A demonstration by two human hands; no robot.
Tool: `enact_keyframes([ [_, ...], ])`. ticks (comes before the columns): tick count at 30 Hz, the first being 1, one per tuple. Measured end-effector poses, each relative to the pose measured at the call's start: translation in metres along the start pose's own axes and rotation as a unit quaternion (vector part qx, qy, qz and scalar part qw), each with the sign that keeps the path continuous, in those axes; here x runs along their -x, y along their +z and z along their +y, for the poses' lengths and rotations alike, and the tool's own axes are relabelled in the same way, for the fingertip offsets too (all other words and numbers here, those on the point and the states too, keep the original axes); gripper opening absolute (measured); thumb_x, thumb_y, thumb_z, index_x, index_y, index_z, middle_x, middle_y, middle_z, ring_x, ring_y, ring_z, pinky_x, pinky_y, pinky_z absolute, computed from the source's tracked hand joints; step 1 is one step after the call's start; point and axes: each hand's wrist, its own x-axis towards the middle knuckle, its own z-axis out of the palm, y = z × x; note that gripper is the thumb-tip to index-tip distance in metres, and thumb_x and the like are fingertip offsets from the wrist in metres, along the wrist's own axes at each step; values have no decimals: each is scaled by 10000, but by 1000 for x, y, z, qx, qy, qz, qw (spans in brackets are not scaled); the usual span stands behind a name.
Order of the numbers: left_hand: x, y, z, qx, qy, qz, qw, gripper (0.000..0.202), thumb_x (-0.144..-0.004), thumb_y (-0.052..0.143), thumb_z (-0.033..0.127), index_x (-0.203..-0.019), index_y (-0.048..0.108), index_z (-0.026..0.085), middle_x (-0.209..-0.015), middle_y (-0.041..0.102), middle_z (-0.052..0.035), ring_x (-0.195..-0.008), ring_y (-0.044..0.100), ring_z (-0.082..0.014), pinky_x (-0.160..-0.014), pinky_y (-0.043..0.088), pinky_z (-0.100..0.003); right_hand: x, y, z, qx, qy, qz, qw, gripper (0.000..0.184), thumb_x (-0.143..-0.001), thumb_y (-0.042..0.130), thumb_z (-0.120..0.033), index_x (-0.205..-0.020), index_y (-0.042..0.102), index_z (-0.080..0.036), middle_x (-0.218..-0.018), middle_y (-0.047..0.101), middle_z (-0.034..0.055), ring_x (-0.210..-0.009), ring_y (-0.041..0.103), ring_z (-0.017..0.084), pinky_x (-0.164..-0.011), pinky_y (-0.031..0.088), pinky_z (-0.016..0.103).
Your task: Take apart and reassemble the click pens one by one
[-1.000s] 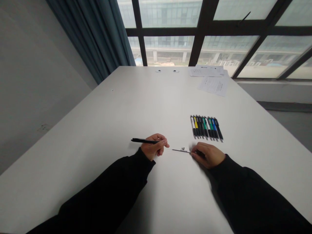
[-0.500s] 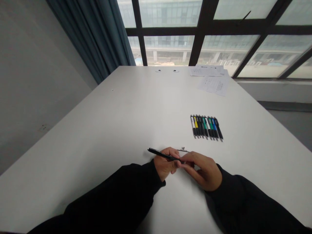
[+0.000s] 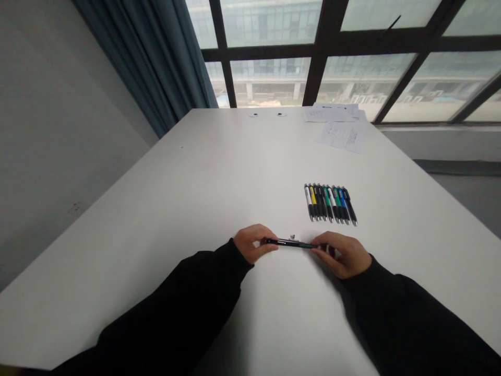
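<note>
A black pen [image 3: 293, 243] lies level between my two hands, just above the near part of the white table [image 3: 242, 183]. My left hand [image 3: 255, 244] pinches its left end between thumb and fingers. At the other end, my right hand [image 3: 342, 253] has thumb and fingertips closed on the tip. Right behind the pen are some small metallic bits [image 3: 293, 237], partly covered by it and too small to name. Beyond my right hand lies a row of several pens [image 3: 330, 203], side by side, with white, yellow, black, green and blue barrels.
Sheets of printed paper [image 3: 341, 137] lie at the far right of the table. Two small round fittings with dark centres sit along the far edge. A blue curtain [image 3: 156, 57] hangs at the left, beside a wide dark-framed window [image 3: 270, 52].
My left hand has shifted from the pen's middle to its left end. My hands have spread apart and moved slightly away from me, and the pen has turned from slanted to nearly level.
</note>
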Motion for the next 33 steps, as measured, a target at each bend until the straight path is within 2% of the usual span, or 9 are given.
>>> enact_keyframes([
  [3,1,1,-10,-150,94,29,984,133,-700,765,317,-806,775,237,-707,618,-48,-668,550,-156,-632,448,-284,0,3,5,26,-19,0,999,103,-851,594,-250,-884,651,-170,-727,659,52,-604,597,147,-562,496,270],
  [6,1,1,-18,-194,114,8,974,148,-721,752,327,-848,779,256,-698,593,-37,-659,529,-149,-621,439,-275,-1,7,7,33,-18,5,999,116,-848,594,-267,-876,655,-173,-744,655,65,-669,609,176,-607,507,304],
  [8,1,0,-21,-195,115,-5,974,155,-748,728,310,-886,774,255,-718,600,-38,-672,536,-148,-635,447,-276,-2,8,8,30,-18,2,999,109,-844,592,-256,-873,657,-174,-767,655,72,-709,613,189,-639,512,322],
  [12,1,0,-18,-183,101,3,978,172,-789,674,266,-934,762,237,-771,622,-49,-717,569,-157,-670,470,-283,-3,9,9,25,-12,3,1000,87,-822,606,-232,-863,659,-176,-791,655,74,-742,610,198,-671,513,335],
  [17,1,2,-10,-186,80,21,979,163,-825,608,244,-895,752,210,-799,658,-63,-736,596,-165,-681,485,-289,-4,8,10,25,3,5,1000,72,-814,597,-230,-829,642,-176,-773,641,70,-732,598,199,-666,502,331],
  [29,2,5,-11,-173,49,43,983,163,-759,647,217,-905,709,176,-826,671,-74,-656,579,-136,-536,445,-239,-3,7,9,23,32,-25,999,105,-807,607,-245,-865,625,-160,-790,612,66,-703,582,185,-644,475,309],
  [33,2,6,-10,-173,60,54,982,148,-748,654,209,-883,701,169,-810,668,-66,-634,572,-120,-523,437,-225,-3,6,8,23,40,-26,999,113,-808,607,-255,-866,628,-160,-783,603,61,-698,571,183,-631,460,301],
])
